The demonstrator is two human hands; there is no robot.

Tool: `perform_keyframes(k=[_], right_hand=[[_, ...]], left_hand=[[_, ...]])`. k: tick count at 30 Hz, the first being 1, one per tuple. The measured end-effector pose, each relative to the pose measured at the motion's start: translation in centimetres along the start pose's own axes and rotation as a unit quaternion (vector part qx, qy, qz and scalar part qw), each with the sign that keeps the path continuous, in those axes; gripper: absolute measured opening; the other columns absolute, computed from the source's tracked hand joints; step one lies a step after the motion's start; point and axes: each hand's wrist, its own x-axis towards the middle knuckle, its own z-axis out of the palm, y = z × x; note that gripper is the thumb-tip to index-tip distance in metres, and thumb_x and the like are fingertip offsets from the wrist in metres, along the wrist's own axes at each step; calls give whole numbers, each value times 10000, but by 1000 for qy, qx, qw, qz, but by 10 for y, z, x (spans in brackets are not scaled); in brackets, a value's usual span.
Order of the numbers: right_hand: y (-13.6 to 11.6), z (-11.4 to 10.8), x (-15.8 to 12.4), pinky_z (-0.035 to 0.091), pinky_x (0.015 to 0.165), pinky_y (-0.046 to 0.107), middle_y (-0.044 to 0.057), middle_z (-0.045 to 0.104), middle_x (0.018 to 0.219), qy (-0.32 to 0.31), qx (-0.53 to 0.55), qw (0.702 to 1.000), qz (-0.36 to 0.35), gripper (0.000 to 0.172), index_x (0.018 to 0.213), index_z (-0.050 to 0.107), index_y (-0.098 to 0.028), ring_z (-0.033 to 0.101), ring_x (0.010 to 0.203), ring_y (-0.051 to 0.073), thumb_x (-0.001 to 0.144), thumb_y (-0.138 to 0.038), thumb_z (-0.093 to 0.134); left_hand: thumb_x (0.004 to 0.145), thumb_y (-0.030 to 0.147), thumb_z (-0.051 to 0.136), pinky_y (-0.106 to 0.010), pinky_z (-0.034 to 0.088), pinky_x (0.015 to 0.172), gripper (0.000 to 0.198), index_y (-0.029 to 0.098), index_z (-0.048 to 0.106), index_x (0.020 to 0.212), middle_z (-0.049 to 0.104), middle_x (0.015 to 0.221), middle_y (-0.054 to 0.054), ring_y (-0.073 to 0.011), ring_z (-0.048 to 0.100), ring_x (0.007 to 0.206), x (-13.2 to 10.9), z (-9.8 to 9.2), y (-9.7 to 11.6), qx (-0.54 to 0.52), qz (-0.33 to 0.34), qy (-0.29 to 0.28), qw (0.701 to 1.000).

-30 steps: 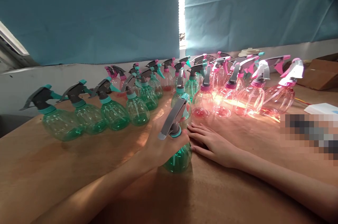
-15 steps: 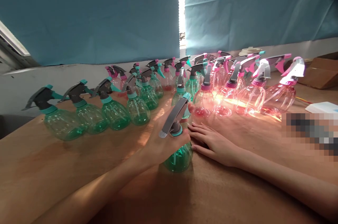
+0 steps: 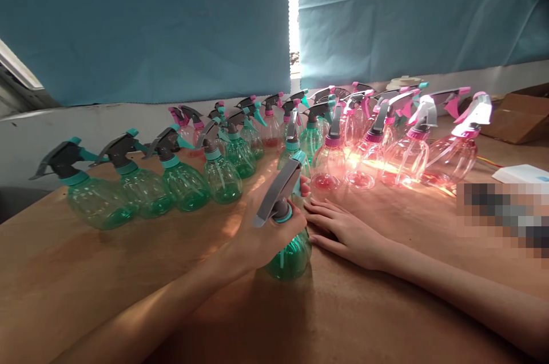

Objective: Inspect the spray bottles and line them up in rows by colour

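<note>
My left hand (image 3: pixel 266 227) is wrapped round the neck of a green spray bottle (image 3: pixel 288 258) with a grey and teal spray head. The bottle stands on the wooden table (image 3: pixel 360 307), its head tilted over my hand. My right hand (image 3: pixel 343 232) lies flat on the table just to the right of the bottle, palm down, fingers spread toward it and holding nothing. Several green bottles (image 3: pixel 186 187) stand in a row to the left. Pink bottles (image 3: pixel 328 164) stand in front of and beyond my right hand, lit by strong light.
More green and pink spray bottles crowd the back of the table. A cardboard box (image 3: pixel 517 115) and a white object (image 3: pixel 521 174) are at the right. Blue curtains (image 3: pixel 150 27) hang behind, with a bright gap between them.
My left hand and the spray head have shifted slightly left, the head leaning a little more. The view has moved slightly. My right hand remains flat on the table.
</note>
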Motion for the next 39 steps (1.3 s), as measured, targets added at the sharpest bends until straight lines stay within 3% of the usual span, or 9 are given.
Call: perform_keyframes(k=[8, 13, 16, 25, 39], right_hand=[[-1, -1, 0, 271, 1145, 518, 89, 407, 1505, -11, -8, 1000, 6, 562, 1425, 460, -219, 288, 1419, 286, 967, -540, 399], [-1, -1, 0, 250, 1155, 518, 85, 416, 1501, -6, 5, 1000, 13, 544, 1400, 495, -224, 283, 1421, 292, 961, -537, 418], [-1, -1, 0, 226, 1166, 509, 85, 411, 1504, -12, 1, 1000, 16, 550, 1396, 498, -216, 268, 1427, 286, 964, -542, 406], [-2, -2, 0, 236, 1166, 489, 92, 413, 1503, -16, -1, 1000, 19, 559, 1397, 497, -203, 270, 1426, 283, 964, -544, 402], [-1, -1, 0, 257, 1153, 511, 89, 412, 1503, -9, 1, 1000, 9, 544, 1399, 493, -215, 280, 1422, 289, 965, -532, 409]], left_hand=[[718, 137, 493, -272, 439, 589, 193, 221, 527, 889, 612, 831, -4, -149, 570, 693, -3, -2, 4, 34, 3, 5, 999], [703, 219, 486, -283, 419, 584, 92, 208, 567, 746, 603, 747, -11, -174, 560, 721, 0, -4, 5, 66, -62, -29, 995], [717, 270, 487, -289, 424, 589, 146, 208, 614, 755, 593, 726, -13, -180, 548, 716, 1, -4, 3, 92, -83, -29, 992], [697, 270, 499, -272, 391, 541, 119, 216, 590, 751, 595, 703, -5, -172, 540, 662, 1, -2, 0, 97, -56, -3, 994], [766, 259, 545, -263, 444, 579, 63, 224, 595, 785, 596, 683, 14, -163, 570, 655, -4, 0, 1, 113, -52, 20, 992]])
